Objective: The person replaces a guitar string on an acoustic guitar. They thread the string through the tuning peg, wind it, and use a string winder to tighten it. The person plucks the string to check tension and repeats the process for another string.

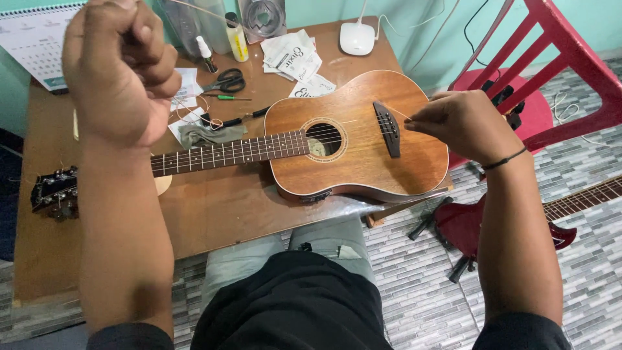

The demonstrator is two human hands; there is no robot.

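Observation:
A brown acoustic guitar (353,139) lies flat on a wooden table (214,207), neck pointing left, headstock (55,193) near the table's left edge. My left hand (120,65) is raised high over the neck, fingers closed, pinching the end of a thin guitar string. My right hand (463,123) hovers at the guitar's lower bout beside the dark bridge (387,128), fingers pinched on the same thin string (402,114) near the bridge. The string between the hands is barely visible.
On the far side of the table lie scissors (227,81), small bottles (236,37), paper string packets (291,57), a grey cloth (207,135), a small screwdriver and a white lamp base (357,37). A red chair (538,71) stands to the right; a red electric guitar (512,220) lies on the tiled floor.

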